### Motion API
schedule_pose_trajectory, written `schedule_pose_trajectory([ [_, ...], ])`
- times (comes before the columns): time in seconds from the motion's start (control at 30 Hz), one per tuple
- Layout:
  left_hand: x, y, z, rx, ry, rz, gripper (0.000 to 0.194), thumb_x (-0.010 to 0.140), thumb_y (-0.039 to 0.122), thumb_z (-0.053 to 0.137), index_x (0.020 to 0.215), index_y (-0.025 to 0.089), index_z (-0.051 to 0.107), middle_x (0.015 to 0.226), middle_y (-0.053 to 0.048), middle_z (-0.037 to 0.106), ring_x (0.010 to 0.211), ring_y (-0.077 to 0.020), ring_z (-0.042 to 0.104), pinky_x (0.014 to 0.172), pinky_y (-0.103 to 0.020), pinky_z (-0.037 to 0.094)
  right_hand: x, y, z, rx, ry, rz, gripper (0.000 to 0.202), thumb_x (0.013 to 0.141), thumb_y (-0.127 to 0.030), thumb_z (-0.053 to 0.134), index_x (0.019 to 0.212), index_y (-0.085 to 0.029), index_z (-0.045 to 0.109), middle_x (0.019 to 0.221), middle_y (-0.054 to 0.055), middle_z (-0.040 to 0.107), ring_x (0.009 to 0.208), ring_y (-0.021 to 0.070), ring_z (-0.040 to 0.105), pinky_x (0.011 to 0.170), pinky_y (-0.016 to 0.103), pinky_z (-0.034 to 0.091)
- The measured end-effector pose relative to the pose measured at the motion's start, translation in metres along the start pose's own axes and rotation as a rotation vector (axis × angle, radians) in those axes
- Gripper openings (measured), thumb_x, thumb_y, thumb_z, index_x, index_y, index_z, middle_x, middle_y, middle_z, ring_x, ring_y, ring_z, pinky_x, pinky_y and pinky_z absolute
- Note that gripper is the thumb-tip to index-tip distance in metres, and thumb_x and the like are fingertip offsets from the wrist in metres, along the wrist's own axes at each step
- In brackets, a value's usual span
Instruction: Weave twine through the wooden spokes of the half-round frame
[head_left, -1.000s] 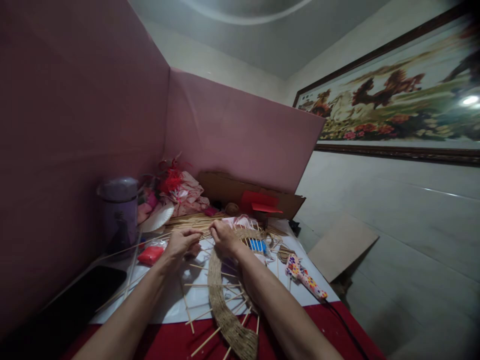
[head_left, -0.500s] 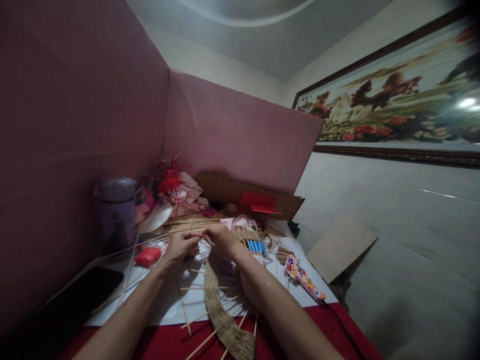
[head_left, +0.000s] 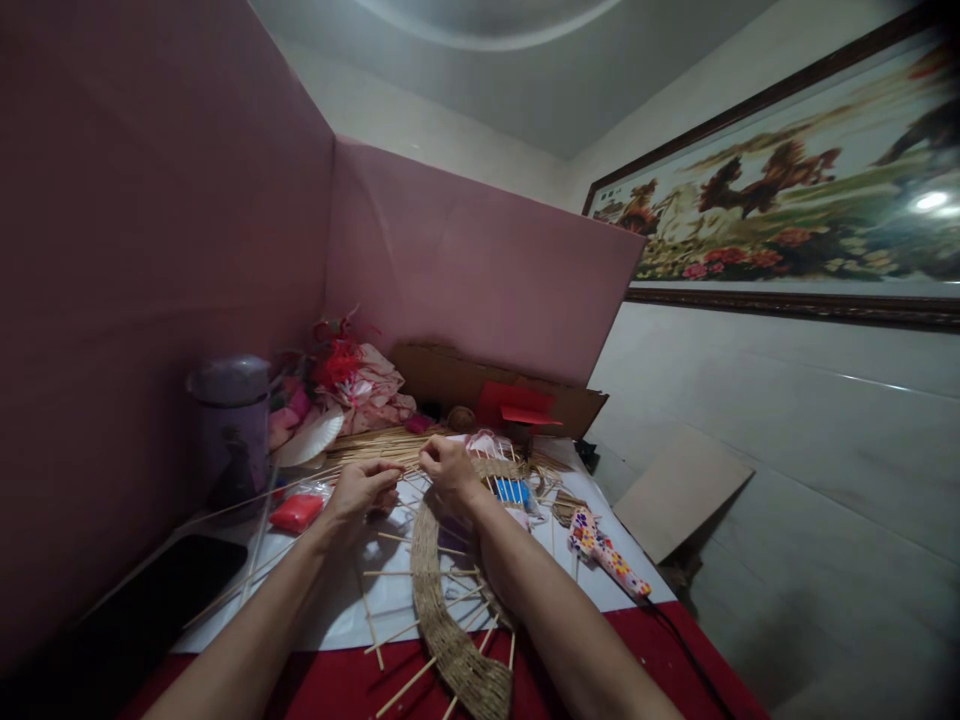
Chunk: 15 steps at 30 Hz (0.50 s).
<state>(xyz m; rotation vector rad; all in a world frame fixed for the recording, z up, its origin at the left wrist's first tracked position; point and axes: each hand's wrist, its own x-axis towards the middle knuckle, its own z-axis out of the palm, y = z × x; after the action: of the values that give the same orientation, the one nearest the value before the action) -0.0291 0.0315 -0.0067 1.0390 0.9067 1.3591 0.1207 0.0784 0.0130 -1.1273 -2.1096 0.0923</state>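
Observation:
A curved woven band of brown cord stands over the front of the table, with thin wooden sticks poking out through it on both sides. Above its far end, my left hand is closed in a pinch, thumb against forefinger. Whatever it pinches is too small to make out. My right hand is a little to the right and higher, its fingers also pinched together, and what lies between them is hidden. A gap separates the two hands. My right forearm crosses over part of the woven piece.
On the right lies a flower-patterned glue gun with a black cable. A red packet, a dark phone-like slab and a purple tumbler are on the left. Long sticks and cardboard lie behind.
My right hand has moved up and to the right, away from my left hand, so a gap has opened between them. The woven band has shifted very slightly.

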Motion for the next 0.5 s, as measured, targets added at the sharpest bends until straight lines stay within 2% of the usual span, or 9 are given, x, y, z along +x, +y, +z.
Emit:
schedule_pose_trajectory([
  [0.13, -0.001, -0.0008, 0.0005, -0.008, -0.039, -0.006, 0.034, 0.053, 0.039, 0.074, 0.065, 0.013, 0.057, 0.037, 0.008, 0.038, 0.031, -0.0035, 0.03, 0.037, -0.018, 0.021, -0.002, 0.0007, -0.0023, -0.027, 0.02, 0.015, 0.018, 0.082, -0.016, 0.04, 0.08, -0.016, 0.057, 0.066, 0.001, 0.058, 0.06, 0.0123, 0.049, 0.055, 0.022, 0.03],
  [0.23, -0.0026, 0.0004, 0.0012, 0.017, -0.042, -0.008, 0.035, 0.055, 0.043, 0.073, 0.061, 0.014, 0.054, 0.035, 0.01, 0.033, 0.031, -0.003, 0.027, 0.036, -0.018, 0.02, -0.0038, -0.0043, -0.0007, -0.074, -0.024, -0.036, 0.018, 0.084, -0.016, 0.038, 0.078, -0.016, 0.056, 0.067, 0.001, 0.057, 0.06, 0.0127, 0.047, 0.055, 0.024, 0.027],
  [0.37, -0.0046, 0.0042, 0.001, 0.083, 0.005, -0.015, 0.039, 0.053, 0.044, 0.074, 0.053, 0.014, 0.05, 0.035, 0.006, 0.04, 0.031, -0.0032, 0.03, 0.036, -0.017, 0.019, -0.0044, -0.007, 0.0044, -0.055, -0.065, -0.059, 0.023, 0.084, -0.016, 0.041, 0.065, -0.017, 0.054, 0.059, 0.0, 0.054, 0.054, 0.0104, 0.043, 0.054, 0.023, 0.025],
  [0.5, -0.0044, 0.0045, -0.0011, 0.149, 0.042, -0.033, 0.036, 0.054, 0.043, 0.073, 0.056, 0.012, 0.055, 0.039, -0.002, 0.053, 0.031, -0.0061, 0.037, 0.036, -0.018, 0.02, -0.0056, -0.0064, 0.0066, -0.008, -0.085, -0.077, 0.012, 0.078, -0.015, 0.052, 0.067, -0.016, 0.058, 0.062, 0.0, 0.059, 0.057, 0.0095, 0.048, 0.054, 0.02, 0.03],
])
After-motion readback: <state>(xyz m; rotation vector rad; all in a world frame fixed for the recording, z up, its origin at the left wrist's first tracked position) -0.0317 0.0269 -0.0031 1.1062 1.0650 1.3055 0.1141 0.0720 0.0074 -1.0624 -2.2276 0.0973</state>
